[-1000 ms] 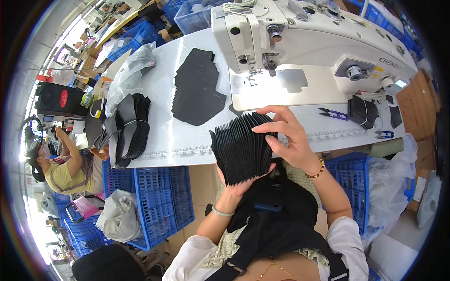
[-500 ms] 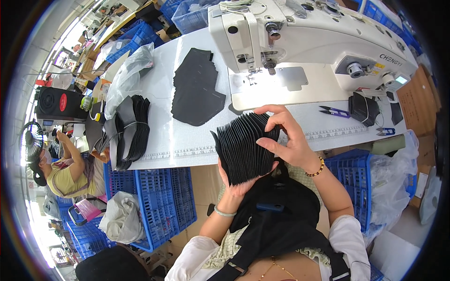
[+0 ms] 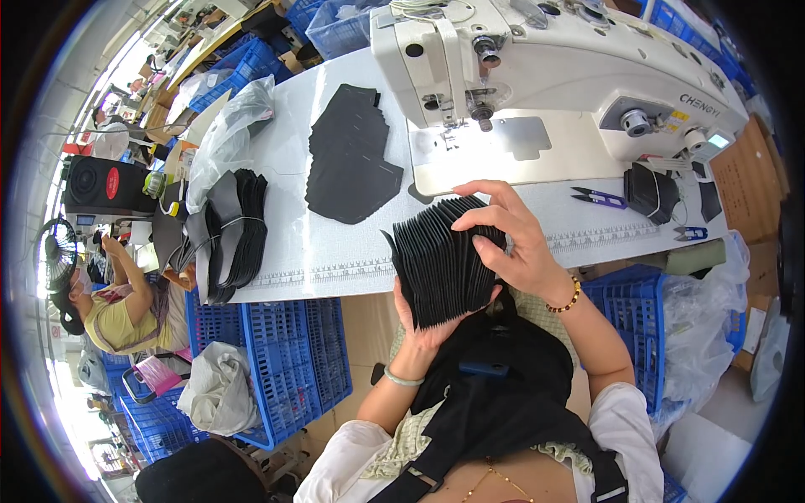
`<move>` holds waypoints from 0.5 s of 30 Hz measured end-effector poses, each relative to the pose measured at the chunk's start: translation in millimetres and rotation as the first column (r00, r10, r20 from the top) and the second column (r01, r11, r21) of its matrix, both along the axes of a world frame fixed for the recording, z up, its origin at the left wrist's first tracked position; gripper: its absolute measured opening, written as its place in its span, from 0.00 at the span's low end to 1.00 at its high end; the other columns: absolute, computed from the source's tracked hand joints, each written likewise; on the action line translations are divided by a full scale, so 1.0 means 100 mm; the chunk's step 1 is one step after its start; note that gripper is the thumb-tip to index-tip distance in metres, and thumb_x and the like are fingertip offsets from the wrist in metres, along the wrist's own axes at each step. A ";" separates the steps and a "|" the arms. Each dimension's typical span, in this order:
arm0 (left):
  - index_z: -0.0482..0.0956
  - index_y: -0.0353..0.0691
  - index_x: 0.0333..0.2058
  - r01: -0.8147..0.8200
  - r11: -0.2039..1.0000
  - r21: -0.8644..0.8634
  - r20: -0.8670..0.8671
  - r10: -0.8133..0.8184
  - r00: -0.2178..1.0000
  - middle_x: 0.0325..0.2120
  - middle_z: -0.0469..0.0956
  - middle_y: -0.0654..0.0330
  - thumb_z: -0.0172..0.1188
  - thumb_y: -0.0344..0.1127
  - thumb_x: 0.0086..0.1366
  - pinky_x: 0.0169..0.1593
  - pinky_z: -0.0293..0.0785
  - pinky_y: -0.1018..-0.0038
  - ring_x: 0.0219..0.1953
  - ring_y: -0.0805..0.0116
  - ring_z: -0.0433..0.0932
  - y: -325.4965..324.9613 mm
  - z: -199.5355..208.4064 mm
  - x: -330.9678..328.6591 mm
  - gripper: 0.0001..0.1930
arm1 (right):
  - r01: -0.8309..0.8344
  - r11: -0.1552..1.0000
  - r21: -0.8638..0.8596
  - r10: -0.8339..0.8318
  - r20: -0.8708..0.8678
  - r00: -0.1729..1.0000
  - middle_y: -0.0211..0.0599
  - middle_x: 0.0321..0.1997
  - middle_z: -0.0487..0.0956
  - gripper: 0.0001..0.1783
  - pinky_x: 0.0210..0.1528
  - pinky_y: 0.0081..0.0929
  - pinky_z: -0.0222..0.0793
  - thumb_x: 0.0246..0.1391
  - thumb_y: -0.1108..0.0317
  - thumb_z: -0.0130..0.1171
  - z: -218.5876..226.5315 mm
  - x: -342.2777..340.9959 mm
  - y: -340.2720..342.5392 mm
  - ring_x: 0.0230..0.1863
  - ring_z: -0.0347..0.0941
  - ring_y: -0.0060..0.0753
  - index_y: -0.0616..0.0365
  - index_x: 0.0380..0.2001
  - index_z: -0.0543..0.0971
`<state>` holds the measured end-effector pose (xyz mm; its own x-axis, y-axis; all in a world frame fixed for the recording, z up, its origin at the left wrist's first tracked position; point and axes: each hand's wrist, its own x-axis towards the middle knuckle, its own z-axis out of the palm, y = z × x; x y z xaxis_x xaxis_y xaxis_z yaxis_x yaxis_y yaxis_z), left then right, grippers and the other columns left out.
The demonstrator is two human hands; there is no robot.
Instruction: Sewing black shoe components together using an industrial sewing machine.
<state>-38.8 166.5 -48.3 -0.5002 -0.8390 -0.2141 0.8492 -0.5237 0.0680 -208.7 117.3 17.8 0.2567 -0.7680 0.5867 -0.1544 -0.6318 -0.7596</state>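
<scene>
A thick stack of black fabric pieces (image 3: 440, 268) is fanned out over my lap, just in front of the table edge. From below, my left hand (image 3: 428, 329) is closed round it, the palm under the lower edges and most fingers hidden behind it. The fingertips of my right hand (image 3: 511, 235) rest on the top right of the stack, thumb and forefinger bent against the edges of the pieces; whether they pinch a single piece is not clear. Beyond the stack, flat black cut pieces (image 3: 352, 159) lie on the white table (image 3: 289, 243), left of the sewing machine (image 3: 537, 75).
Tied bundles of dark pieces (image 3: 239, 230) lie on the table's left. Thread snips (image 3: 599, 198) and a small tied bundle (image 3: 650, 194) are at the right. Blue crates (image 3: 293, 369) stand below the table edge. A person in yellow (image 3: 126, 314) sits far left.
My right thumb and fingers have shifted slightly left along the top of the stack. The stack has tilted a little, its pieces fanned differently. My left hand still supports it.
</scene>
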 end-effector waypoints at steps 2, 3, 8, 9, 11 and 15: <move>0.53 0.52 0.64 0.002 1.000 0.014 0.004 -0.002 1.000 0.63 0.54 0.51 0.63 0.62 0.46 0.64 0.48 0.36 0.65 0.48 0.54 0.00 0.02 -0.02 0.49 | 0.006 1.000 0.025 -0.006 0.007 1.000 0.38 0.52 0.71 0.12 0.36 0.23 0.67 0.44 0.74 0.55 0.01 -0.01 0.00 0.30 0.68 0.26 0.56 0.37 0.77; 0.53 0.52 0.64 0.001 1.000 0.025 0.006 -0.001 1.000 0.63 0.54 0.51 0.63 0.62 0.46 0.64 0.49 0.36 0.65 0.48 0.54 -0.01 0.03 -0.03 0.49 | 0.015 1.000 0.021 -0.015 -0.002 1.000 0.38 0.52 0.72 0.11 0.40 0.24 0.68 0.44 0.73 0.56 0.01 -0.01 -0.01 0.35 0.71 0.29 0.56 0.35 0.75; 0.53 0.52 0.64 0.006 1.000 -0.003 0.073 -0.006 0.997 0.63 0.54 0.51 0.63 0.62 0.45 0.64 0.51 0.38 0.65 0.48 0.55 -0.02 0.09 -0.04 0.50 | 0.033 0.999 0.033 -0.033 -0.006 0.999 0.39 0.51 0.73 0.11 0.48 0.27 0.69 0.44 0.70 0.61 0.02 0.05 0.00 0.46 0.73 0.37 0.55 0.32 0.72; 0.53 0.52 0.64 -0.001 1.000 0.008 0.058 0.000 0.998 0.63 0.55 0.51 0.64 0.62 0.45 0.64 0.52 0.38 0.65 0.48 0.56 -0.02 0.09 -0.05 0.50 | 0.034 0.999 0.026 -0.034 -0.006 0.999 0.38 0.51 0.74 0.12 0.48 0.27 0.69 0.44 0.70 0.62 0.01 0.05 0.00 0.46 0.73 0.37 0.55 0.32 0.71; 0.53 0.52 0.64 0.005 1.000 -0.012 0.055 -0.004 0.998 0.63 0.55 0.51 0.64 0.62 0.45 0.64 0.52 0.38 0.64 0.48 0.56 -0.03 0.07 -0.05 0.50 | 0.036 0.999 0.019 -0.036 -0.005 0.999 0.38 0.51 0.74 0.13 0.48 0.27 0.69 0.44 0.69 0.63 0.00 0.05 -0.01 0.47 0.73 0.37 0.55 0.32 0.71; 0.53 0.52 0.64 0.008 1.000 -0.016 0.063 -0.007 0.998 0.62 0.55 0.51 0.64 0.62 0.44 0.63 0.53 0.38 0.64 0.47 0.56 -0.03 0.07 -0.05 0.50 | 0.026 0.999 0.043 -0.027 0.027 0.999 0.37 0.51 0.74 0.12 0.48 0.27 0.69 0.44 0.71 0.62 -0.02 0.05 0.00 0.48 0.73 0.36 0.55 0.33 0.72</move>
<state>-44.1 163.5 -41.6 -0.4926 -0.8388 -0.2320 0.8389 -0.5285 0.1298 -203.8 117.4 16.0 0.2203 -0.7990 0.5595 -0.1494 -0.5945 -0.7901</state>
